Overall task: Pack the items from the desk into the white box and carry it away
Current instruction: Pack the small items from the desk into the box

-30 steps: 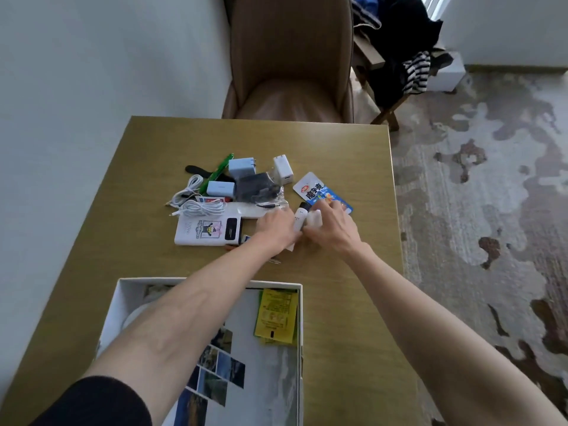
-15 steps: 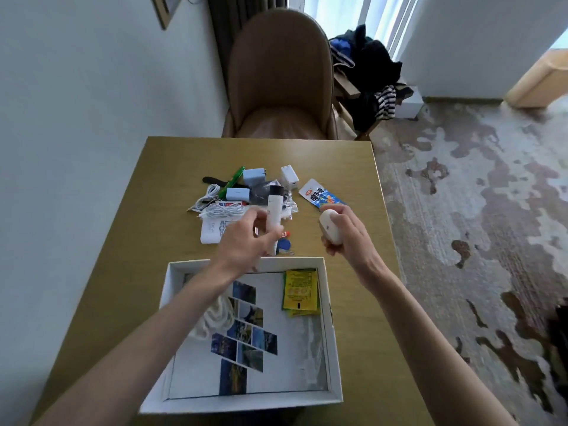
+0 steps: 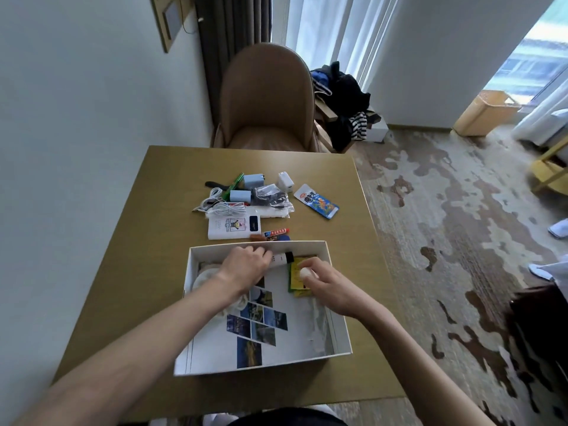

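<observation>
- The white box (image 3: pixel 337 305) sits open on the near half of the desk (image 3: pixel 123 241), closer to the right edge than the left.
- The left hand (image 3: pixel 246 266) is inside the box at its far wall. Its fingers are curled around a white tube (image 3: pixel 281 258), which lies roughly level with its black cap pointing right.
- The right hand (image 3: pixel 326 283) is also over the box, near its far right corner. It pinches a small white oval object (image 3: pixel 305 273) between thumb and fingertips.
- Just under that object a yellow packet (image 3: pixel 294 269) lies on the box floor.
- A sheet printed with a photo collage (image 3: pixel 258 328) covers most of the box bottom. A pale bundle (image 3: pixel 202 278) is tucked against the left wall; I cannot tell what it is.
- Loose items lie in the middle of the desk, just beyond the box:
- a white power bank (image 3: pixel 233 226) close to the box's far wall
- a tangle of white cables (image 3: pixel 222 207) touching the power bank's far side
- two pale blue adapters (image 3: pixel 252 180), a white charger (image 3: pixel 285 181) and a green pen (image 3: pixel 235 182) toward the far edge
- a clear bag with something dark inside (image 3: pixel 270 195)
- a blue snack packet (image 3: pixel 317 201), apart from the rest and nearest the right edge
- A tan chair (image 3: pixel 267 96) stands at the desk's far edge.
</observation>
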